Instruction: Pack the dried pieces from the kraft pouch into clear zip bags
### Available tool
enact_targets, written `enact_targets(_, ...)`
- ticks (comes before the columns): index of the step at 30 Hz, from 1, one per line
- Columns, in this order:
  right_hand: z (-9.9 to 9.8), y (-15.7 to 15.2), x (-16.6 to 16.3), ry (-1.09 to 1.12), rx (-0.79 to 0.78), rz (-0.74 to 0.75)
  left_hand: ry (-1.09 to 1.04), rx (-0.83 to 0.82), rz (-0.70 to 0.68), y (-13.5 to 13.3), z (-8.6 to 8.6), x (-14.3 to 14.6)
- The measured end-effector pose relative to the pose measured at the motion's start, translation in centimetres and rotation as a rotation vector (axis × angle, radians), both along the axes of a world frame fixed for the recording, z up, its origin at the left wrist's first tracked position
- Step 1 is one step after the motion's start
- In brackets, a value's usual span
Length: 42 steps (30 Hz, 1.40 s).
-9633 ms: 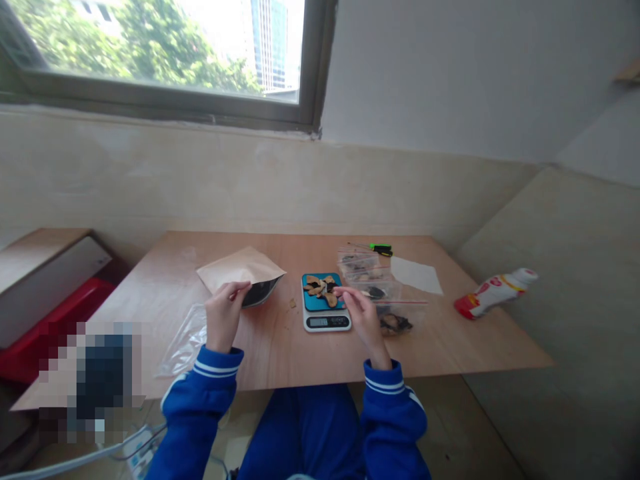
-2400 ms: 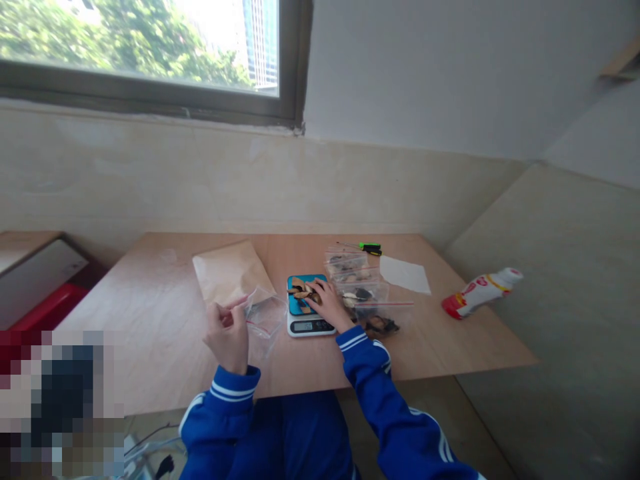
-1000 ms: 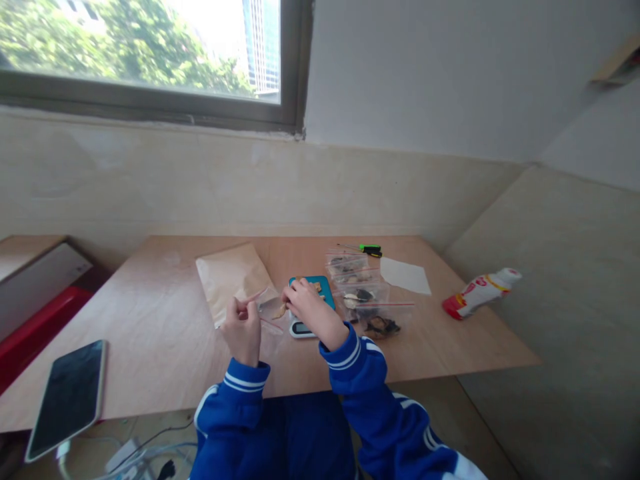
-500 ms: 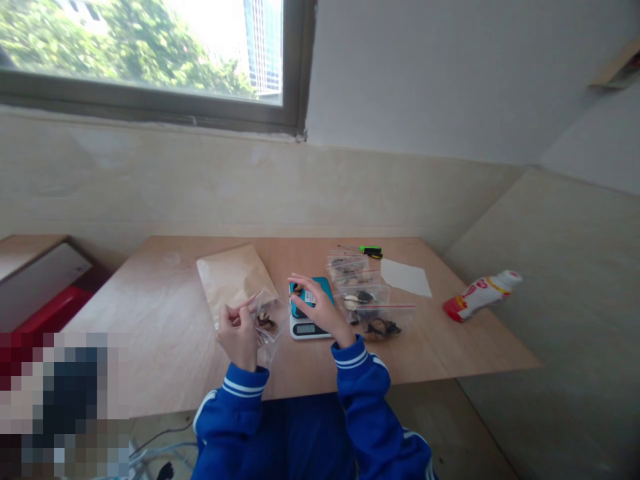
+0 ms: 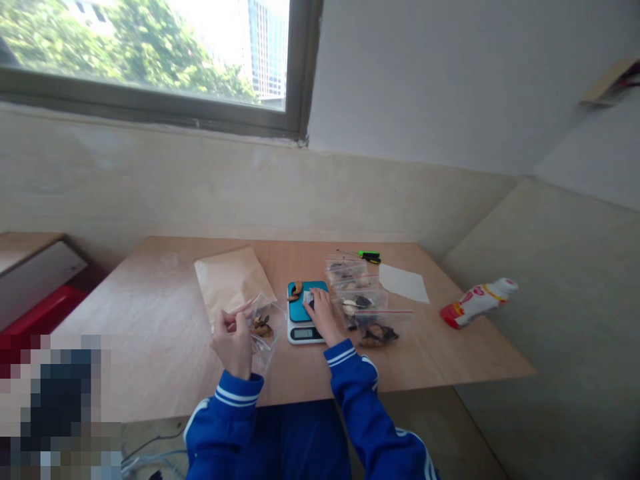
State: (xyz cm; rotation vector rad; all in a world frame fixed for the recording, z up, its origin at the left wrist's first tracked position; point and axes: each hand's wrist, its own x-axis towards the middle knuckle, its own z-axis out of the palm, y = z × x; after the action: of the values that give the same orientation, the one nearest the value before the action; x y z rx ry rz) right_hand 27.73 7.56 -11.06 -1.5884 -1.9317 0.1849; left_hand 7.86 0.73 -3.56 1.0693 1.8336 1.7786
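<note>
My left hand (image 5: pixel 233 342) pinches the edge of a clear plastic zip bag (image 5: pixel 273 313), with dried, curled brown pieces (image 5: pixel 262 326) inside it. To its right stands a small kitchen scale with a blue top (image 5: pixel 299 311) and a white front with a display (image 5: pixel 301 334). One brown dried piece (image 5: pixel 296 291) rests on the scale's back left. My right hand (image 5: pixel 324 315) is at the right side of the blue top, fingers curled down beside a pale label. Something dark shows under its fingertips; what it is stays unclear.
Several filled zip bags (image 5: pixel 379 333) lie in a row right of the scale. Behind them are screwdrivers (image 5: pixel 369 256) and white paper (image 5: pixel 404 283). A red-and-white bottle (image 5: pixel 477 303) lies tilted at the right. A brown paper envelope (image 5: pixel 233 277) lies at the left.
My right hand has come down from above the scale to its right side, fingers now curled. The brown piece on the scale is uncovered. My left hand still holds the bag.
</note>
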Motion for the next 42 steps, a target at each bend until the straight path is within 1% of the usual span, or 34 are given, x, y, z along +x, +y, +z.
enact_targets(4,0.9,0.2,0.6,-0.002,0.020,0.014,-0.002,-0.010,-0.004,0.0,-0.1,0.0)
enact_targets(6,1.2,0.3,0.6,0.038,0.023,0.020,0.001,-0.009,-0.006,-0.1,0.0,0.2)
enact_targets(11,1.6,1.0,0.9,0.377,0.024,-0.012,0.054,-0.043,0.021,-0.2,0.8,0.5)
enact_targets(15,1.5,1.6,1.0,0.544,0.041,-0.091,0.116,-0.034,0.034,0.0,1.3,0.7)
enact_targets(18,1.5,2.3,1.0,0.713,0.051,-0.148,0.135,-0.030,0.030,0.3,1.2,1.0)
enact_targets(20,2.0,2.9,0.8,0.828,0.042,-0.156,0.149,-0.048,0.027,0.5,1.0,1.3)
enact_targets(23,3.4,3.1,0.3,0.964,0.010,-0.111,0.145,-0.067,-0.003,0.9,0.5,1.6)
enact_targets(25,4.9,2.5,-0.7,1.021,-0.005,-0.062,0.136,-0.067,-0.028,1.1,0.4,2.0)
enact_targets(29,8.1,-0.3,-4.0,1.129,-0.122,0.140,0.158,-0.075,-0.033,1.1,0.6,2.5)
enact_targets(30,8.8,-1.1,-4.9,1.126,-0.143,0.187,0.161,-0.075,-0.026,1.1,0.7,2.6)
enact_targets(33,10.5,-2.9,-6.9,1.020,-0.173,0.311,0.153,-0.077,0.002,1.1,0.6,2.7)
enact_targets(35,11.0,-3.5,-7.3,1.005,-0.224,0.391,0.111,-0.068,0.009,1.1,0.5,2.5)
enact_targets(37,11.1,-3.4,-7.2,1.073,-0.283,0.433,0.067,-0.053,0.018,1.1,0.5,2.4)
enact_targets(40,10.5,-2.3,-6.3,1.152,-0.326,0.405,0.032,-0.052,0.030,1.1,0.6,2.2)
enact_targets(42,9.6,-1.2,-5.3,1.122,-0.277,0.338,0.022,-0.063,0.035,1.0,0.7,2.0)
